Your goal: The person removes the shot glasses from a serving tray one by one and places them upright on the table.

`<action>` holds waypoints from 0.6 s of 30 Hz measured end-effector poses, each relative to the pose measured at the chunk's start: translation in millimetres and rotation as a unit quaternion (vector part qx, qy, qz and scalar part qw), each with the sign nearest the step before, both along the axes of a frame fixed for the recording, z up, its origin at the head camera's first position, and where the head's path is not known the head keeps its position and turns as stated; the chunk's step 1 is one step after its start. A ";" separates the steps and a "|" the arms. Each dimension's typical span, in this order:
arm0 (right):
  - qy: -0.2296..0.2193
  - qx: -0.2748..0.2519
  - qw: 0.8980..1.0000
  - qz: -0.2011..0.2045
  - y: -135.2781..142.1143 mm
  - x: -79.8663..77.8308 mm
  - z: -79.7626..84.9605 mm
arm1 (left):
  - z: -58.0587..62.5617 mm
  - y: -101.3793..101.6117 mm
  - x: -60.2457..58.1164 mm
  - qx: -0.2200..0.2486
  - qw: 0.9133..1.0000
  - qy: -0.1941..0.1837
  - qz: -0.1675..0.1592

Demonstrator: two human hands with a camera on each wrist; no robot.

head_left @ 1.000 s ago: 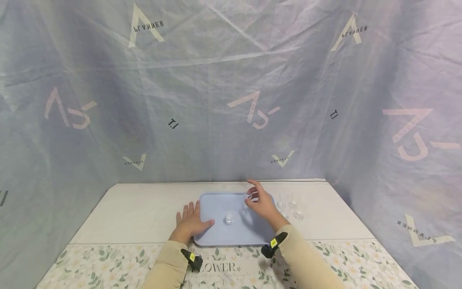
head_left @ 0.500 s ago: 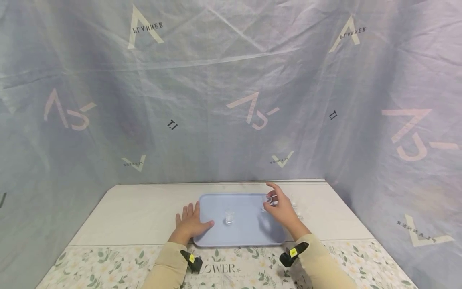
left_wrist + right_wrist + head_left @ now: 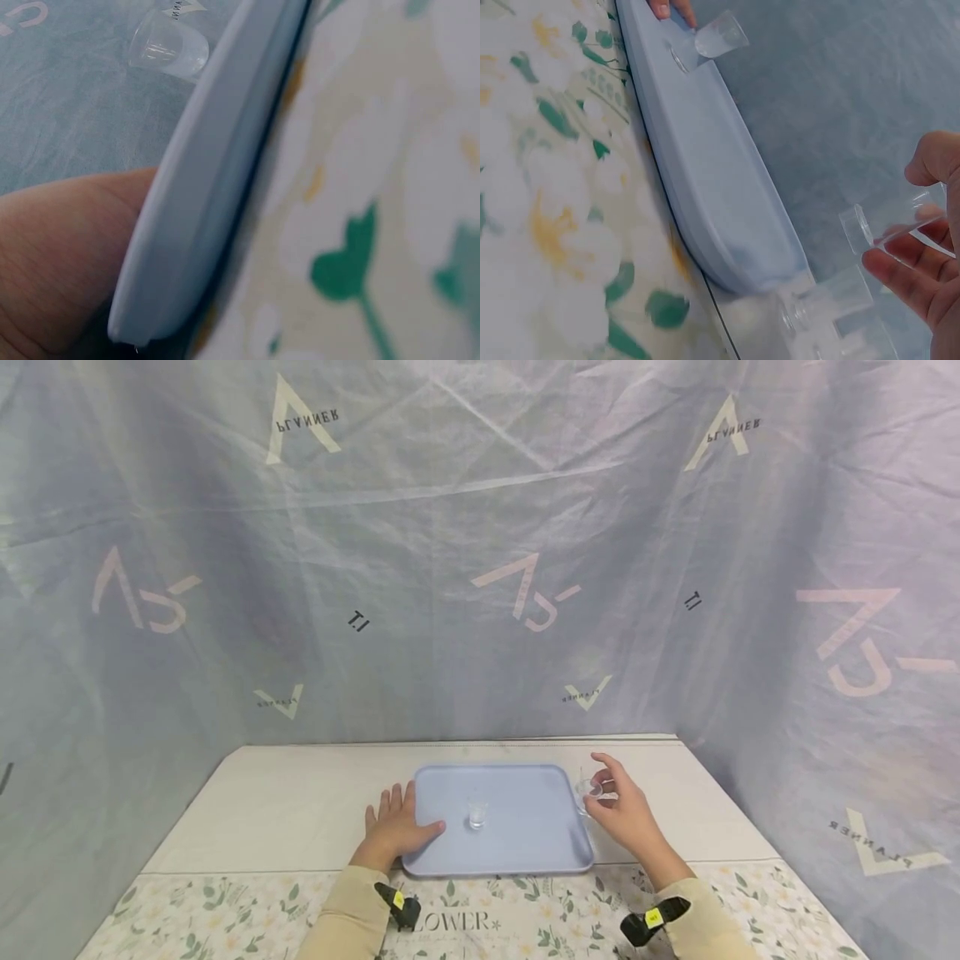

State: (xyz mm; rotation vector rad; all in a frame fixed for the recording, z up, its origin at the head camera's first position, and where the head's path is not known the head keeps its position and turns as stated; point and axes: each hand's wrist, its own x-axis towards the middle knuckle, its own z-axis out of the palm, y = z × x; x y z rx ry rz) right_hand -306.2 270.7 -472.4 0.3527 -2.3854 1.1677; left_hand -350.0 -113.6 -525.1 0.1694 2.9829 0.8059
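Observation:
Fingers spread, my left hand [image 3: 397,822] rests at the left edge of a pale blue tray [image 3: 525,827], with its thumb over the rim. One small clear shot glass [image 3: 477,815] stands upright on the tray, to the right of that thumb. Just beyond the tray's right edge, my right hand [image 3: 628,806] pinches another clear shot glass [image 3: 861,227] between thumb and fingers, its index finger raised. In the right wrist view, more clear glasses [image 3: 840,311] stand on the table below the held one; in the head view the right hand mostly hides them.
The table has a white cover [image 3: 300,814] and a floral cloth strip [image 3: 247,914] along the front. Grey printed curtains [image 3: 450,677] hang behind and at both sides. A black wrist camera [image 3: 652,922] sits on each sleeve.
My right hand has moved rightward from above the tray to beyond its right edge, carrying the shot glass. The left hand and the glass on the tray stay where they were.

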 end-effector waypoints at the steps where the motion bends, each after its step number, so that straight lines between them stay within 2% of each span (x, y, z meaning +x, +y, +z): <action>1: -0.002 0.003 1.000 -0.003 2.1 2.5 0.6 | -0.8 -0.2 -0.5 0.000 1.000 -0.001 0.000; 6: -0.005 0.016 1.000 -0.009 13.4 10.7 1.7 | -0.3 -0.1 -0.3 -0.005 1.000 -0.010 0.000; 12: 0.006 0.031 0.999 -0.019 26.1 16.4 0.9 | 16.7 2.3 8.9 -0.010 1.000 -0.011 0.004; 18: -0.009 0.030 0.999 -0.024 29.8 18.6 -2.8 | 18.3 1.5 10.3 -0.016 1.000 -0.013 0.004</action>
